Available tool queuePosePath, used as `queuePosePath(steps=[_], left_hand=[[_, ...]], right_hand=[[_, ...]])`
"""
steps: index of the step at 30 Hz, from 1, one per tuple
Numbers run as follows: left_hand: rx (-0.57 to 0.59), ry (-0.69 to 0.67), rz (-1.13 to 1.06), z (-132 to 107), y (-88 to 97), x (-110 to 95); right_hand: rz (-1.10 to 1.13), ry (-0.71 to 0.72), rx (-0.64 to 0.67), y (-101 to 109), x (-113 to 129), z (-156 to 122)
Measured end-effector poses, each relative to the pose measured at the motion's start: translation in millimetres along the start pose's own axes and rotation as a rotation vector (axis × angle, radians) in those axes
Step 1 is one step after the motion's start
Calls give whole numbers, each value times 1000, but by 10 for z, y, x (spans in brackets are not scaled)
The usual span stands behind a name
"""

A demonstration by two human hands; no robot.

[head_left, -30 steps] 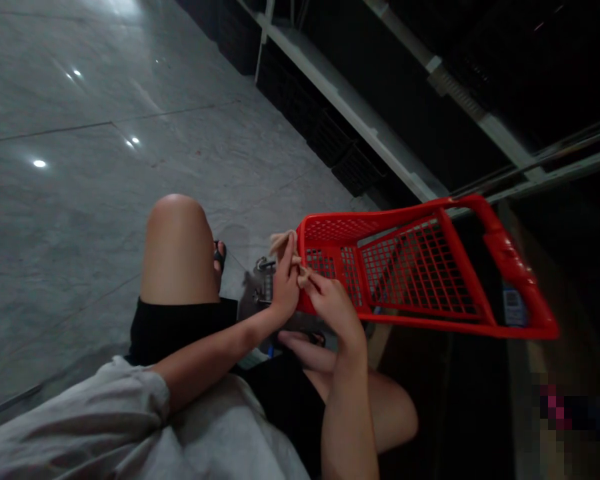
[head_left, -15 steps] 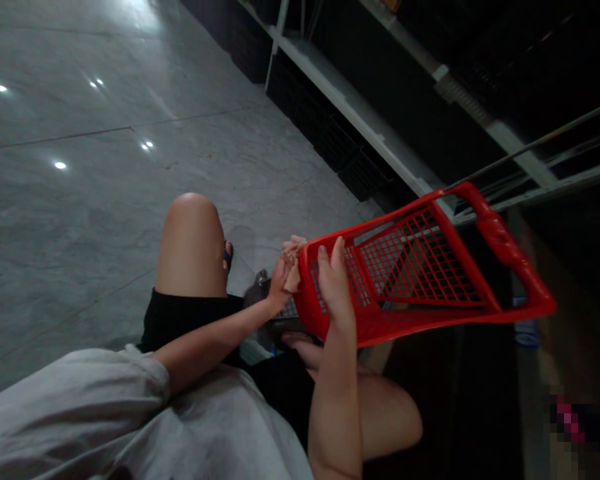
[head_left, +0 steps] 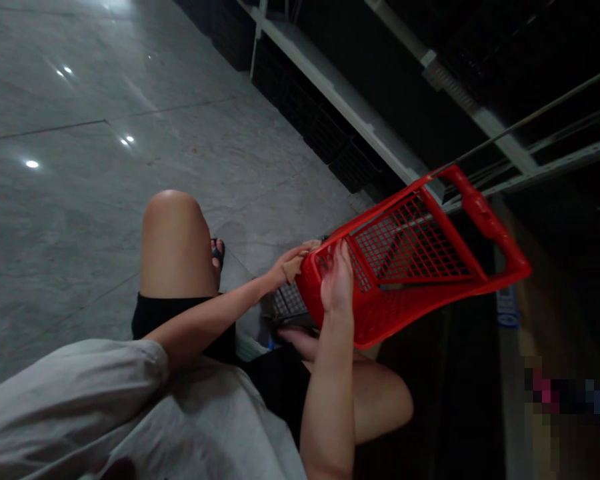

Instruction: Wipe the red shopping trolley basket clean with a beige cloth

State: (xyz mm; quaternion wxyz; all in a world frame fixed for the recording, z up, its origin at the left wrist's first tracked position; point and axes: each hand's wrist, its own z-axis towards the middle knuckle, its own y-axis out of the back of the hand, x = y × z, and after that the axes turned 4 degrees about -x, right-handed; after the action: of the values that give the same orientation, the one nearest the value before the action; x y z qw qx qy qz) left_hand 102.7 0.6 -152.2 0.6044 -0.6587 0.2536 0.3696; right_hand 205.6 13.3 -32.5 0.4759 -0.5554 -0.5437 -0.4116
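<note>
A red plastic mesh cart basket (head_left: 410,280) tilts in front of my knees. My right hand (head_left: 336,280) grips its near end, fingers curled over the rim. At the basket's near corner my left hand (head_left: 290,265) holds a small beige cloth (head_left: 294,269) pressed against the red plastic. Part of a grey metal frame (head_left: 287,303) shows under the basket, between my hands and legs.
I am crouched on a shiny grey tiled floor (head_left: 80,187), knees bare, a sandalled foot (head_left: 218,253) ahead. Dark shelving with a white rail (head_left: 340,100) and black crates runs along the right. A thin metal bar crosses behind the basket.
The basket has tipped further, its far end rising. My right hand went from pinching at the near corner to gripping the basket's end. My left hand kept the cloth at that corner.
</note>
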Motion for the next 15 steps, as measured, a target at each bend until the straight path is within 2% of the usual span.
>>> queuePosePath(steps=[3,5,7,10,13,15], left_hand=[[-88,-118,133,-210,-103,-149],[-148,-201,215,-228,-196,-320],[-158,-245,238,-145,-273,-502],[-44,-265,207,137,-366,-663],[113,-273,167,476,-437,-565],[118,-281,121,602,-423,-368]], right_hand=[[8,15,60,-22,-17,-13],[3,16,127,-60,-8,-44],[-23,15,178,-81,20,-95],[-43,-11,214,-31,82,-213],[-28,-80,247,117,139,-356],[-43,-106,240,226,154,-410]])
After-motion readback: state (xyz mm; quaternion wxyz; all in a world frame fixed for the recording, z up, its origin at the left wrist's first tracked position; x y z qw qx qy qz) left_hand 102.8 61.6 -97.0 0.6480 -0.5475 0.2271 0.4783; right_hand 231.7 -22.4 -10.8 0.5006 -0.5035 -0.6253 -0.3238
